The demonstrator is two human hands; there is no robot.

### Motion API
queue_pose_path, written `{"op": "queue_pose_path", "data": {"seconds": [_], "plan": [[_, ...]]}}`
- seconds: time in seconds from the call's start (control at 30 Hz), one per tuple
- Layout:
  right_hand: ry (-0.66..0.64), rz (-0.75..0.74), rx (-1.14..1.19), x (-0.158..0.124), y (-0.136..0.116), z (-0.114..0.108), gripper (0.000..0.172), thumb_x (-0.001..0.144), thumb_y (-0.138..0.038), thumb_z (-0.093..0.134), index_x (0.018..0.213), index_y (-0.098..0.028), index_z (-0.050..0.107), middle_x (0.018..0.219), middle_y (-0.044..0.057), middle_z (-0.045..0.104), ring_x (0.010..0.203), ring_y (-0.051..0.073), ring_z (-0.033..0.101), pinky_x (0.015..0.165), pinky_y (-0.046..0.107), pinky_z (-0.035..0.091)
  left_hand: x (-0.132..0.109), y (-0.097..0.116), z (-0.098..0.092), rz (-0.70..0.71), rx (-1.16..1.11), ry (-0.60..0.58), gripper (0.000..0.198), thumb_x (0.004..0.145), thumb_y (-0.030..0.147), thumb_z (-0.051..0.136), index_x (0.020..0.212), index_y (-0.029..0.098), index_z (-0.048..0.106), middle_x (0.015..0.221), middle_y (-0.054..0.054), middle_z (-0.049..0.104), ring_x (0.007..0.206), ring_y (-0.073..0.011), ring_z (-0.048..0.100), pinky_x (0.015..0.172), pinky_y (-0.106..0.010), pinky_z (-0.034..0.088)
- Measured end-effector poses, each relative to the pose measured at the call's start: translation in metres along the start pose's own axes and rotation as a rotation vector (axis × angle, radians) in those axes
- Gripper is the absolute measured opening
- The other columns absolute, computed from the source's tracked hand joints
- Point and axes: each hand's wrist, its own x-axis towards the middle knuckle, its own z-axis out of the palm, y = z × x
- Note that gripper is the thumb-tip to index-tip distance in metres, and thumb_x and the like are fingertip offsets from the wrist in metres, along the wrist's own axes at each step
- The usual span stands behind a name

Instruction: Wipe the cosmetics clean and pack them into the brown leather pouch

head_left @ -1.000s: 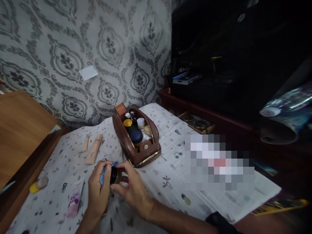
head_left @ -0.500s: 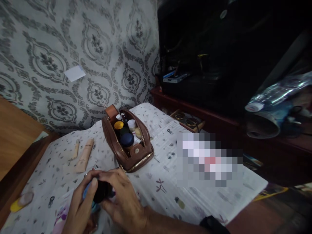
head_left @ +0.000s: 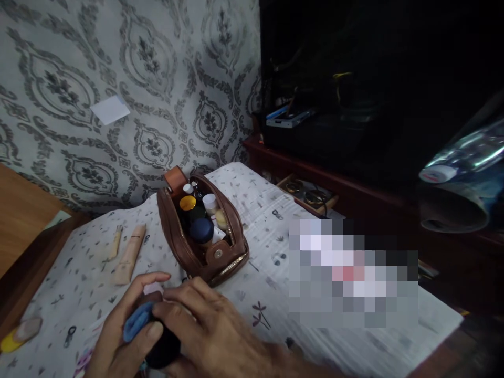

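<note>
Low in front of me, my left hand (head_left: 114, 338) curls round a soft-looking blue, ring-like bundle (head_left: 137, 321), its thumb pressed against it. A dark, rounded thing (head_left: 164, 349) lies against the bundle, between both hands; its kind is not clear. My right hand (head_left: 220, 325) is closed over that dark thing from the right, its fingertips meeting the blue bundle. Just beyond the hands stands an unzipped brown toiletry bag (head_left: 234, 223), holding several jars and bottles, among them a gold lid (head_left: 188, 203) and a dark blue lid (head_left: 201, 230).
Left of the bag lie a beige tube (head_left: 131, 254) and a smaller slim tube (head_left: 115, 242). A yellow-and-clear item (head_left: 21, 335) is at the far left. Beyond the patterned cloth (head_left: 268, 210) are a small open drawer (head_left: 309, 197) and a plastic bottle (head_left: 464, 160). One area is pixelated.
The hands have turned the held things, so more of the blue bundle shows. My left index finger has lifted and straightened. The view has shifted slightly; the bag and tubes stay put.
</note>
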Motion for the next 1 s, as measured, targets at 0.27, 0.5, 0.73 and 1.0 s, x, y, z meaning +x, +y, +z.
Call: {"op": "queue_pose_path", "data": {"seconds": [0.27, 0.5, 0.73, 1.0], "plan": [[-0.071, 0.007, -0.054, 0.02, -0.001, -0.048, 0.024, 0.095, -0.026, 0.052, 0.116, -0.016, 0.058, 0.098, 0.01, 0.067, 0.087, 0.022, 0.06, 0.077, 0.037, 0.055, 0.016, 0.044, 0.013, 0.152, 0.073, -0.008, 0.058, 0.083, 0.064, 0.053, 0.124, 0.024, 0.058, 0.069, -0.002, 0.065, 0.06, -0.0201, 0.062, 0.049, -0.027, 0.051], [0.198, 0.362, 0.136, 0.054, 0.013, -0.1, 0.034, 0.08, -0.026, 0.076, 0.111, -0.023, 0.061, 0.103, 0.004, 0.069, 0.094, 0.021, 0.066, 0.079, 0.033, 0.057, 0.065, 0.061, 0.012, 0.55, 0.695, 0.07, 0.037, 0.1, 0.039, 0.039, 0.127, 0.029, 0.062, 0.094, -0.005, 0.068, 0.083, -0.0215, 0.067, 0.086, -0.04, 0.052], [0.166, 0.438, 0.198, 0.099, 0.045, -0.119, 0.035, 0.078, -0.031, 0.077, 0.111, -0.023, 0.068, 0.105, 0.004, 0.071, 0.099, 0.023, 0.067, 0.084, 0.037, 0.058, 0.079, 0.045, 0.01, 0.66, 0.842, 0.064, 0.034, 0.1, 0.033, 0.04, 0.125, 0.022, 0.061, 0.095, -0.005, 0.066, 0.078, -0.0192, 0.065, 0.093, -0.042, 0.05], [-0.121, 0.379, 0.119, 0.138, 0.084, -0.098, 0.026, 0.076, -0.022, 0.075, 0.101, -0.022, 0.07, 0.098, 0.001, 0.072, 0.091, 0.02, 0.068, 0.083, 0.035, 0.057, 0.071, 0.024, 0.014, 0.591, 0.589, 0.145, 0.031, 0.096, 0.025, 0.048, 0.126, 0.022, 0.054, 0.087, -0.001, 0.065, 0.075, -0.0151, 0.064, 0.081, -0.028, 0.054]]}}
